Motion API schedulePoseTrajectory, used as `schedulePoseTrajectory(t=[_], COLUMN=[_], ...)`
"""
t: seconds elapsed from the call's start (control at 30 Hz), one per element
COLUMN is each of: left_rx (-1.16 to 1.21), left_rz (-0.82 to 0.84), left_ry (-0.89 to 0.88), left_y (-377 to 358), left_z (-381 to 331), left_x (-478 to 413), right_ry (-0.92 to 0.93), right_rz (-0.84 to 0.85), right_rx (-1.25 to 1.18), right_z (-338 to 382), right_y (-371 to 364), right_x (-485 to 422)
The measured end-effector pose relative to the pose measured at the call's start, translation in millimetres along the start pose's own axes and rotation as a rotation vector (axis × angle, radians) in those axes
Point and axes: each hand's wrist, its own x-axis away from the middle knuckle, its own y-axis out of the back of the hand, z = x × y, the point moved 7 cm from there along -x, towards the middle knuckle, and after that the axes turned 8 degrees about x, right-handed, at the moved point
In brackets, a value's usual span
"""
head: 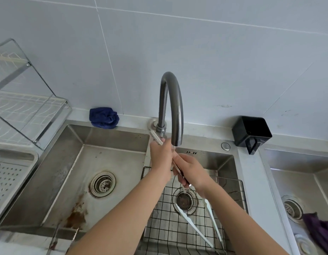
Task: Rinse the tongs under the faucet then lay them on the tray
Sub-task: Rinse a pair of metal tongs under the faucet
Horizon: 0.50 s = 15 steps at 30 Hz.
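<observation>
Hands (179, 166) (both) grip tongs (175, 163).

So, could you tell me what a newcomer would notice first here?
Two hands meet mid-frame under the curved faucet, the left hand and right hand gripping tongs in the running water. White tongs lie on the wire rack below; rust stains mark the left sink.

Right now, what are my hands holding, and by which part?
Both hands grip one pair of white-tipped tongs under the faucet: left hand near the ridged tips, right hand around the middle.
</observation>
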Motion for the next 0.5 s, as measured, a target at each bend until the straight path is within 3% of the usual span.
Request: schedulePoseTrajectory(t=[0.17, 0.4, 0.5], left_rx=[0.277, 0.385, 0.359], left_rz=[0.034, -0.069, 0.008], left_ry=[0.216, 0.139, 0.055], left_y=[24, 60, 72], left_z=[5, -16, -35], left_x=[-5, -10, -13], right_ry=[-0.068, -0.019, 0.029], right_rz=[0.257, 0.162, 0.149], right_rx=[-0.056, 0.398, 0.494], right_z=[-20, 8, 26], right_y=[-16, -38, -48], right_x=[8, -27, -41])
